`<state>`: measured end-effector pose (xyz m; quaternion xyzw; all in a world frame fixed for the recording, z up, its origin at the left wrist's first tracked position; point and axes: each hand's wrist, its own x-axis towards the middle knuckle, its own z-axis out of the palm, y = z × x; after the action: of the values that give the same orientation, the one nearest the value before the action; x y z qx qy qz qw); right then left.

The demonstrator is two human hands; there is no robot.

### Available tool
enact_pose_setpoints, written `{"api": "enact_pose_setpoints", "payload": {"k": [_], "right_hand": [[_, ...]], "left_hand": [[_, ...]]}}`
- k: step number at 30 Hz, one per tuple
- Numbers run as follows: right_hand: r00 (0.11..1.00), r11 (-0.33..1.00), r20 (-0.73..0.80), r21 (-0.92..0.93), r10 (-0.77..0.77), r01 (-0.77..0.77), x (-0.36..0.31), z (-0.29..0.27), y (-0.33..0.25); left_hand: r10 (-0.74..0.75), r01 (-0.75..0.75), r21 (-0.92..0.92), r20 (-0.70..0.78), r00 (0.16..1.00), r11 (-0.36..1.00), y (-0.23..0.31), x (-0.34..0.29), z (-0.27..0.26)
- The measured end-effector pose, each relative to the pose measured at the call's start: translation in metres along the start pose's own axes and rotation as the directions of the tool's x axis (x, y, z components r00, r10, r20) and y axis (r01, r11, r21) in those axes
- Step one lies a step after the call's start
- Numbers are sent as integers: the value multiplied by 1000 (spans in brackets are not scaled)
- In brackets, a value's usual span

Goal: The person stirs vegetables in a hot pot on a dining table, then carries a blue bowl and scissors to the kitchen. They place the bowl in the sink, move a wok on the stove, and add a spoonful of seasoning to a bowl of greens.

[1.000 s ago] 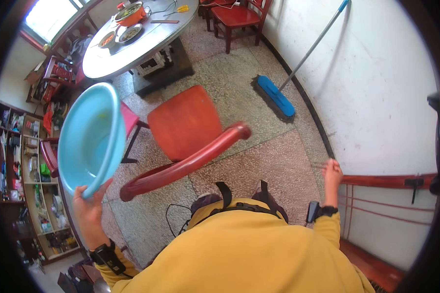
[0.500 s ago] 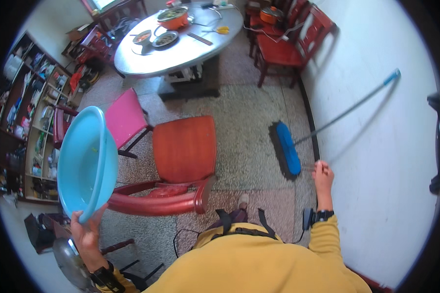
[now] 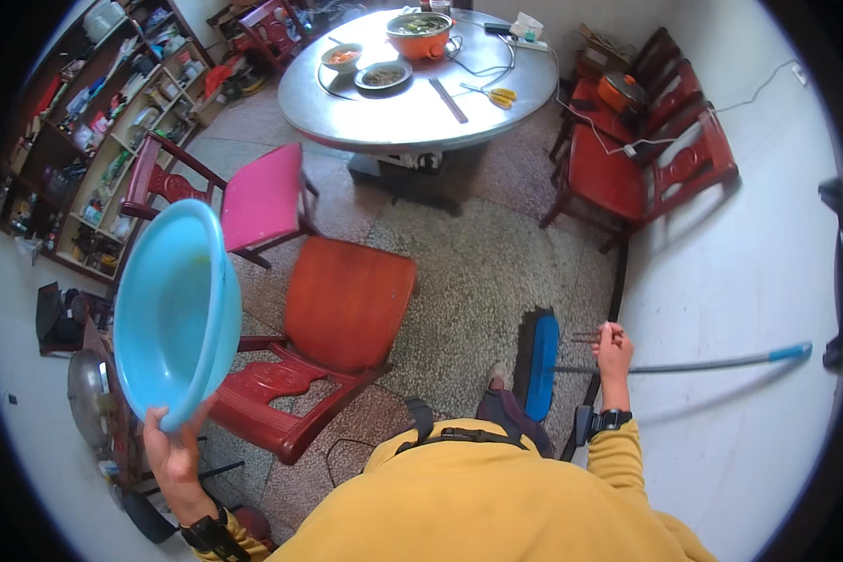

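My left hand (image 3: 171, 450) grips the lower rim of a light blue plastic basin (image 3: 217, 309), which is tilted on its side with its inside showing. Some small yellowish bits cling to the inner wall. Near the wall, my right hand (image 3: 613, 351) is closed around thin brown chopsticks (image 3: 585, 337), their ends pointing left. Behind that hand a broom with a blue head (image 3: 541, 370) and dark bristles stands on the floor, its grey handle (image 3: 702, 365) reaching to the white wall.
Below the basin stands a red wooden chair (image 3: 347, 300), with a pink-seated chair (image 3: 264, 201) beyond it. A round table (image 3: 412, 122) ahead bears an orange pot (image 3: 420, 42), dishes, chopsticks and yellow-handled scissors (image 3: 496, 96). Red chairs (image 3: 609, 173) line the right wall; crowded shelves (image 3: 103, 140) stand left.
The view has shifted as I moved forward, so the table and chairs appear closer and farther right. Both hands keep their hold on the basin and chopsticks.
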<state>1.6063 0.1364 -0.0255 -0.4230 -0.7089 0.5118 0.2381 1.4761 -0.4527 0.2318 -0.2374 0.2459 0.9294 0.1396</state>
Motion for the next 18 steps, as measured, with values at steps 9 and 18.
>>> {"api": "enact_pose_setpoints", "payload": {"k": [9, 18], "right_hand": [[949, 984, 260, 61, -178, 167, 158, 48, -69], [958, 996, 276, 4, -82, 84, 272, 64, -43]], "left_hand": [[118, -126, -21, -216, 969, 992, -88, 4, 53], [97, -115, -65, -237, 967, 991, -163, 122, 100]]}}
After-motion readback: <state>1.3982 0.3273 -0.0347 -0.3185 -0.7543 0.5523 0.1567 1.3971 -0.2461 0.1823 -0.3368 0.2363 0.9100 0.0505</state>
